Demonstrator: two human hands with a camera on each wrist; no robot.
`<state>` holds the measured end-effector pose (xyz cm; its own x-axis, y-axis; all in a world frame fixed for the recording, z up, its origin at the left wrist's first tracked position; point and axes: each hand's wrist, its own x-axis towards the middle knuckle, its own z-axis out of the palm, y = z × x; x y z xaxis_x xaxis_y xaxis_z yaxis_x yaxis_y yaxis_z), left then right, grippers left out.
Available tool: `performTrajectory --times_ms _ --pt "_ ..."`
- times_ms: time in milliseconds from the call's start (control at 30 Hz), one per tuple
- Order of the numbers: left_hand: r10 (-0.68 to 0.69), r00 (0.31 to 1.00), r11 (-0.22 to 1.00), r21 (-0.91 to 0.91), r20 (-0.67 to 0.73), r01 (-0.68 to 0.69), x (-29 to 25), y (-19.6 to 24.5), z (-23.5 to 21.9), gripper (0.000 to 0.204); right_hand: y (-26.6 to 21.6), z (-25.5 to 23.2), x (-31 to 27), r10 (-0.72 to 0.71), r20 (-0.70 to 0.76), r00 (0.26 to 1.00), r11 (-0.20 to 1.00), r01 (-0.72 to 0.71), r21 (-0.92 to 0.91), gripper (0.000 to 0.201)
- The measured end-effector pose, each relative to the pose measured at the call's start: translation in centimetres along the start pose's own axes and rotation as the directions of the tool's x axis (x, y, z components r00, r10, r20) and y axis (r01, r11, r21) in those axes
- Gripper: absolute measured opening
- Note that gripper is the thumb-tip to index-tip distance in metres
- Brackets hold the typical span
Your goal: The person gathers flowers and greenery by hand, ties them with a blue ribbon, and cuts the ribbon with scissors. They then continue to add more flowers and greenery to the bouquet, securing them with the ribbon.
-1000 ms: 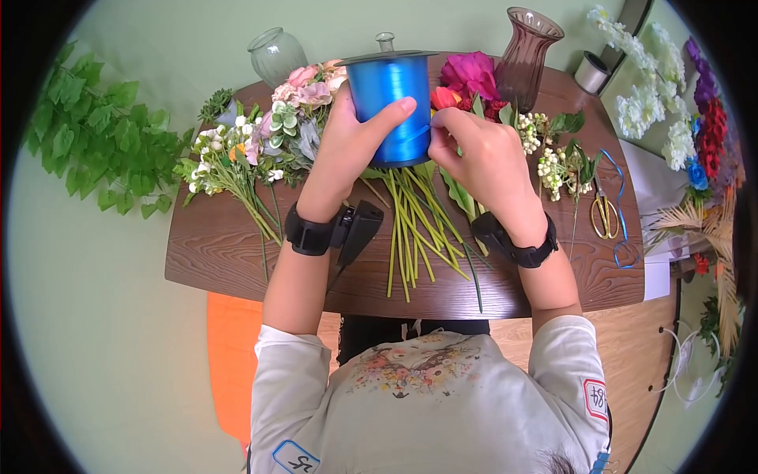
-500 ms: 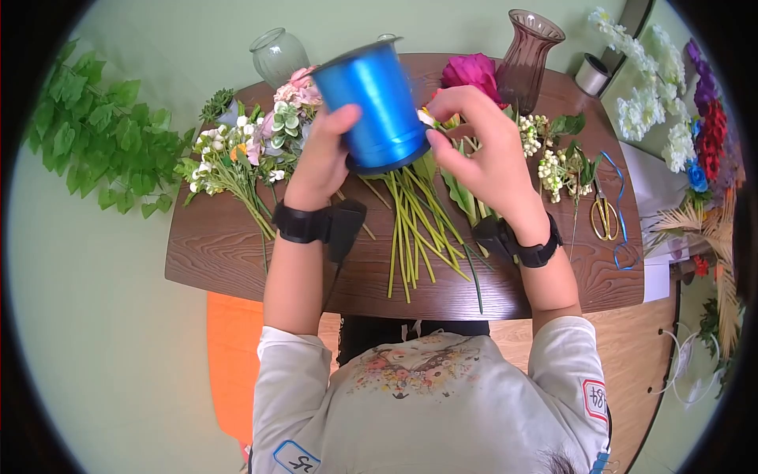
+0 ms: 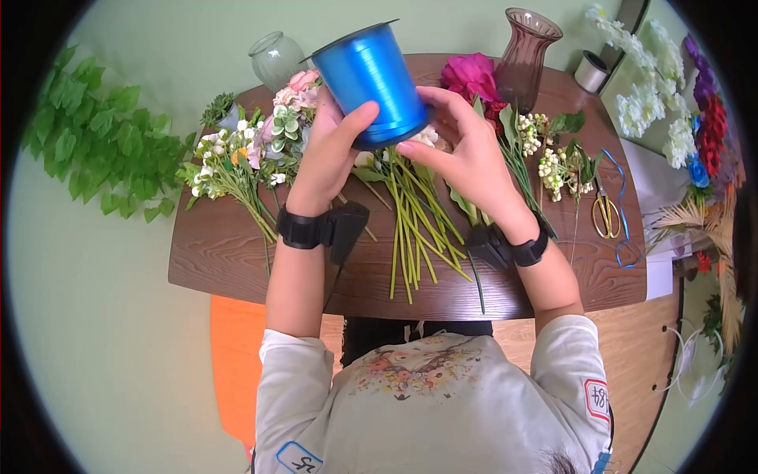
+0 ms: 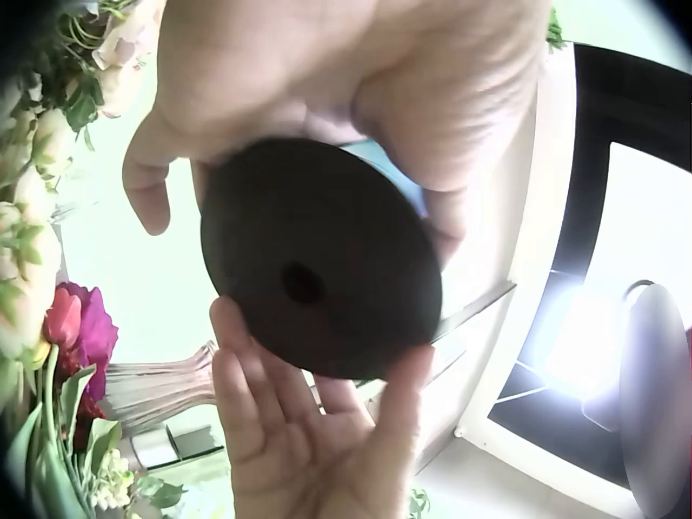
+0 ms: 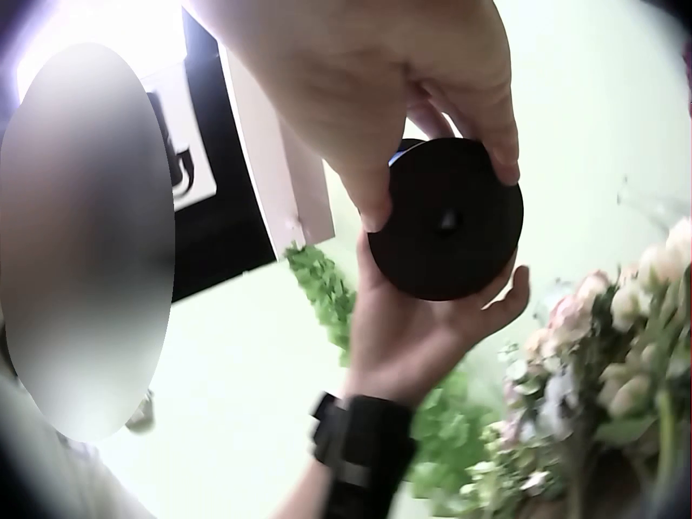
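A large spool of shiny blue ribbon (image 3: 371,79) is held up over the table, tilted, its top leaning left. My left hand (image 3: 325,162) grips its left side, thumb across the front. At the lower right, my right hand (image 3: 470,154) holds the spool's bottom rim between thumb and fingers. The black end disc (image 4: 324,238) with its centre hole faces the left wrist camera, and the right hand's fingertips lie along its edge. In the right wrist view, thumb and fingers span the same disc (image 5: 449,249). Green stems (image 3: 410,229) lie below the hands.
Pink and white flowers (image 3: 296,91) lie left, a magenta bloom (image 3: 471,75) behind the right hand. A clear vase (image 3: 278,62) and a purple vase (image 3: 527,59) stand at the back. Gold-handled scissors (image 3: 606,217) and a loose blue ribbon length (image 3: 621,205) lie right.
The spool, upright a second ago, has tilted with its top to the left and risen slightly. The right hand has gone from pinching at its side to holding its lower rim.
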<state>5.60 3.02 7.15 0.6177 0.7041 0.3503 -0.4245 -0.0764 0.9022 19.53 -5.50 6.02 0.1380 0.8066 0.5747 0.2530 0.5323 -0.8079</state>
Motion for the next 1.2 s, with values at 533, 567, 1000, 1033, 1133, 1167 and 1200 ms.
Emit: performTrajectory --times_ms 533,567,1000,1033,1133,1167,1200 --pt "0.016 0.987 0.985 -0.175 0.157 0.012 0.1 -0.2 -1.5 0.085 -1.0 -0.7 0.2 -0.021 0.095 0.995 0.998 0.025 -0.049 0.043" --pt "0.015 0.987 0.985 -0.175 0.157 0.013 0.1 -0.3 -1.5 0.085 -1.1 -0.5 0.1 -0.02 0.095 0.995 0.999 0.025 -0.049 0.043" --pt "0.019 0.994 0.996 0.084 -0.112 -0.01 -0.1 0.0 0.1 0.049 0.1 -0.7 0.2 -0.341 0.03 0.94 0.762 0.295 -0.577 0.031" --pt "0.006 0.993 0.999 0.04 -0.114 -0.002 -0.3 0.1 -0.2 0.05 -0.1 -1.0 0.3 -0.293 0.026 0.956 0.835 0.269 -0.479 0.026" --pt "-0.004 0.996 1.0 -0.002 -0.089 0.004 -0.4 0.2 -0.8 0.051 -0.2 -1.6 0.7 -0.224 -0.001 0.975 0.921 0.211 -0.329 0.019" --pt "-0.005 0.998 1.0 0.0 -0.063 0.005 -0.5 0.2 -1.0 0.052 -0.2 -1.6 0.8 -0.199 -0.029 0.98 0.943 0.183 -0.28 0.017" --pt "-0.01 0.998 1.0 -0.005 -0.061 0.01 -0.4 0.3 -1.1 0.052 -0.3 -1.7 0.9 -0.212 -0.013 0.977 0.924 0.196 -0.327 0.017"
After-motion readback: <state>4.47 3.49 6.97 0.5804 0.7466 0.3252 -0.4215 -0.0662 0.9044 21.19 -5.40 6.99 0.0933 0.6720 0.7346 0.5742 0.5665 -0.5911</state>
